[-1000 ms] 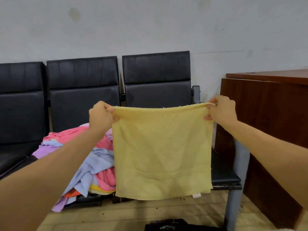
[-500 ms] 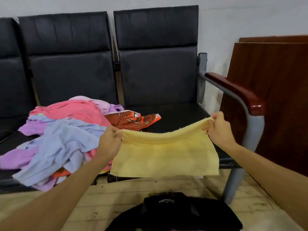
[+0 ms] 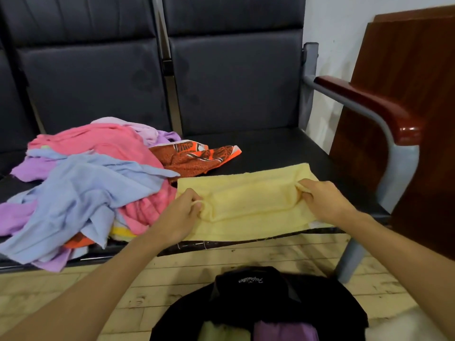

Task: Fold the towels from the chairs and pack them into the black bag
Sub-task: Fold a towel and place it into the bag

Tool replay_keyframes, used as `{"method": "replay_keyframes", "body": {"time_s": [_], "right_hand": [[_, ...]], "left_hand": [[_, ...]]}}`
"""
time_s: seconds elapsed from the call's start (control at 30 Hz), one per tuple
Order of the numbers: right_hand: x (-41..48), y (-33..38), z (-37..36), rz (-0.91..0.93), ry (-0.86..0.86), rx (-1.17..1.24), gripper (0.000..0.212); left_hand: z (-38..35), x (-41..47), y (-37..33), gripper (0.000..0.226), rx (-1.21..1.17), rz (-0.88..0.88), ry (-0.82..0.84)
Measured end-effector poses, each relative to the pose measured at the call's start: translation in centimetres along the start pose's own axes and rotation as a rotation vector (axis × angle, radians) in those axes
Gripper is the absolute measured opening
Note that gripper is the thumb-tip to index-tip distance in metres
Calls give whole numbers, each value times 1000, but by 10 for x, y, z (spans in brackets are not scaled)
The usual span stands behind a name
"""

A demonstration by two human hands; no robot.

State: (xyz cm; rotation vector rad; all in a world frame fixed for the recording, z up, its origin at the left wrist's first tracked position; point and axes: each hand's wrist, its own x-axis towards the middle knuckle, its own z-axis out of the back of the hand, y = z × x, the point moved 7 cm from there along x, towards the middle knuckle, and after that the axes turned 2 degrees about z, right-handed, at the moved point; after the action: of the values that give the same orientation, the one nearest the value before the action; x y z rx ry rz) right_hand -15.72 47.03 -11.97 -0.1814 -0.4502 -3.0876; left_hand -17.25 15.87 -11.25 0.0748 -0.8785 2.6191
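Note:
A yellow towel (image 3: 248, 198) lies spread on the right chair's black seat (image 3: 275, 148), near its front edge. My left hand (image 3: 182, 215) pinches a bunched fold at the towel's left side. My right hand (image 3: 322, 200) grips a fold at its right side. A loose pile of towels (image 3: 83, 178), pink, light blue, purple and orange-patterned, covers the middle seat to the left. The black bag (image 3: 261, 299) stands open on the floor below my arms, with a purple and a pale folded towel showing inside.
A grey metal armrest with a red-brown wooden top (image 3: 374, 107) rises to the right of the seat. A brown wooden cabinet (image 3: 418, 119) stands beyond it. The floor (image 3: 73, 286) is pale wood planks. Black chair backs (image 3: 98, 77) line the wall.
I have lowered the yellow towel from hanging in the air onto the right seat. Both hands came down with it and now hold folds lower on it. The view tilted downward.

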Motion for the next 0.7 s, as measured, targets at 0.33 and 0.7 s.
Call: {"method": "replay_keyframes", "body": {"time_s": [0.33,0.7], "right_hand": [[-9,-11,41,22,-350,123,25],[-51,-13,61,130,-257,148,27]], "left_hand": [[35,-12,-3,5,-110,-5,-233],[53,-40,3,5,-53,-44,-95]]}}
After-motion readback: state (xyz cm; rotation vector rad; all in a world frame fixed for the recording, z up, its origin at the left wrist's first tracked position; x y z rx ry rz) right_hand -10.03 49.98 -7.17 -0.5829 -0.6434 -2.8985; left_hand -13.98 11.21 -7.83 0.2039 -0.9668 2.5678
